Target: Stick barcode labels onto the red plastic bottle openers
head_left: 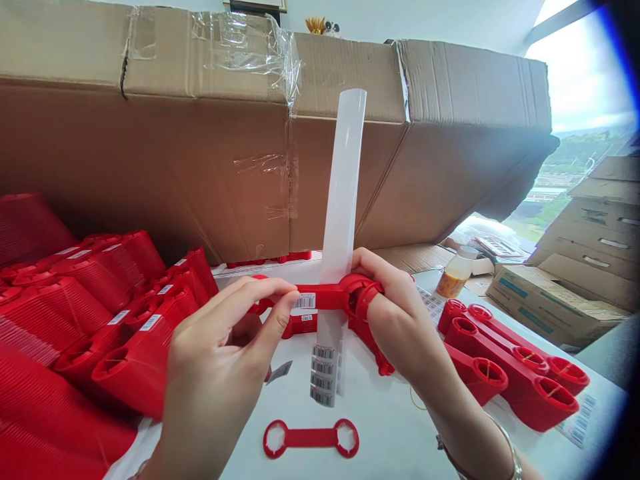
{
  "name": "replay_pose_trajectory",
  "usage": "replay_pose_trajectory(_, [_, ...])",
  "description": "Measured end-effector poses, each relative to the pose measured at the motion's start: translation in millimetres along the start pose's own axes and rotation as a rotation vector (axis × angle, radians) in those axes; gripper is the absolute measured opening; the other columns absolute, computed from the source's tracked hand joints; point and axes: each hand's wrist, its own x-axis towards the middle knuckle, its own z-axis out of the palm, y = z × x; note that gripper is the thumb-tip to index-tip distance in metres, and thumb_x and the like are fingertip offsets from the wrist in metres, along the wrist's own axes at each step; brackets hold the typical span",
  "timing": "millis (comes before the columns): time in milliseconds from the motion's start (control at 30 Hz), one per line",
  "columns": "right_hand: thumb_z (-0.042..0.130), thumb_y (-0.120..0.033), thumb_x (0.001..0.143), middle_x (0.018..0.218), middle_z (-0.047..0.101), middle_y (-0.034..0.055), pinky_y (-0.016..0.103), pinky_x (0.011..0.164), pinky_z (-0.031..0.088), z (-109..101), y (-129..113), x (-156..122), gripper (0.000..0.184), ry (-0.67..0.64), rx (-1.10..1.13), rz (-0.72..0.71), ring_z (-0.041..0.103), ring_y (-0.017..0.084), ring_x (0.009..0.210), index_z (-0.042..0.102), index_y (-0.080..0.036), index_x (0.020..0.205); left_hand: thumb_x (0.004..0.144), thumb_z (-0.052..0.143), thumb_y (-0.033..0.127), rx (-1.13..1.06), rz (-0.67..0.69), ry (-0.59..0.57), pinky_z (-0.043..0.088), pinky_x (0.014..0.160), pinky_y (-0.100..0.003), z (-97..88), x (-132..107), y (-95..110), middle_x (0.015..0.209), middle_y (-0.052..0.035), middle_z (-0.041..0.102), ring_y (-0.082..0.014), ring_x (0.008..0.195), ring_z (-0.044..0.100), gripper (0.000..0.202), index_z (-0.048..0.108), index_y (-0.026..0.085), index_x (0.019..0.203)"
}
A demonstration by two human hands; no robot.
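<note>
- The left hand sits near the middle of the scene, its fingers closed and pinching the left end of a red plastic double-ring piece.
- The right hand grips the piece's right ring, with its fingers wrapped around the ring's far side.
- The red plastic double-ring piece is held level above the worktop, between both hands, with a barcode label on its bar.
- A red bar with a small label shows just below it; whether the two are joined is hard to tell.
- A translucent white plastic sleeve stands upright directly behind the held piece.
- A strip of barcode stickers lies just below the hands.
- A flat red double-ring cutout lies on the worktop at the near edge.
- Red double-ring pieces lie grouped to the right of the right hand.
- Ribbed red moulded parts fill the left side, heaped beside the left hand.
- Large cardboard cartons form a wall along the far side.
- A bottle of yellow liquid stands far right, near flat cardboard boxes.
- A metal bracelet circles the right wrist.
</note>
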Motion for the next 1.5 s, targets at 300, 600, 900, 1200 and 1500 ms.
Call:
replay_pose_trajectory(300, [0.04,-0.008,0.087,0.07,0.053,-0.0061,0.027,0.049,0.034,-0.1,-2.3,-2.6,0.02,0.002,0.031,0.001,0.052,0.014,0.069,0.047,-0.024,0.076,0.094,0.072,0.027,0.097,0.136,0.037,0.052,0.058,-0.018,3.0,-7.1,-0.1,0.082,0.0122,0.071,-0.0044,0.053,0.06,0.007,0.071,0.032,0.089])
replay_pose_trajectory(600, [0.041,-0.007,0.084,0.071,0.053,-0.0058,0.026,0.052,0.034,1.2,0.2,-1.5,0.019,0.021,0.03,-0.018,0.05,0.013,0.069,0.043,-0.023,0.075,0.089,0.075,0.044,0.229,-0.014,0.053,0.05,0.049,-0.024,4.9,-0.1,-8.4,0.07,0.0115,0.064,-0.0117,0.051,0.062,0.03,0.059,0.035,0.113])
replay_pose_trajectory(900, [0.042,-0.008,0.084,0.07,0.052,-0.0042,0.027,0.055,0.036,7.6,12.6,10.3,0.018,0.046,0.121,-0.019,0.046,0.014,0.066,0.048,-0.023,0.076,0.095,0.06,0.06,0.751,0.04,0.179,0.035,0.045,-0.028,14.1,6.8,-19.4,0.097,-0.0068,0.069,-0.022,0.065,0.068,0.055,0.048,0.018,0.129])
replay_pose_trajectory(1200, [0.043,-0.009,0.08,0.071,0.054,-0.0036,0.028,0.057,0.036,18.2,16.3,8.8,0.017,0.075,0.186,-0.017,0.045,0.015,0.067,0.053,-0.023,0.078,0.09,0.066,0.058,0.647,0.395,0.307,0.06,0.079,-0.055,23.7,11.4,-42.6,0.141,-0.0292,0.036,-0.0422,0.118,0.06,0.075,0.028,0.014,0.138])
replay_pose_trajectory(1500, [0.044,-0.01,0.081,0.075,0.056,-0.0032,0.028,0.059,0.037,23.9,20.8,9.4,0.015,0.049,0.176,-0.042,0.049,0.015,0.07,0.052,-0.022,0.078,0.078,0.081,0.058,0.547,0.495,0.354,0.039,0.111,-0.07,21.6,14.8,-41.7,0.148,-0.0266,0.03,-0.046,0.143,0.037,0.09,0.027,0.02,0.14])
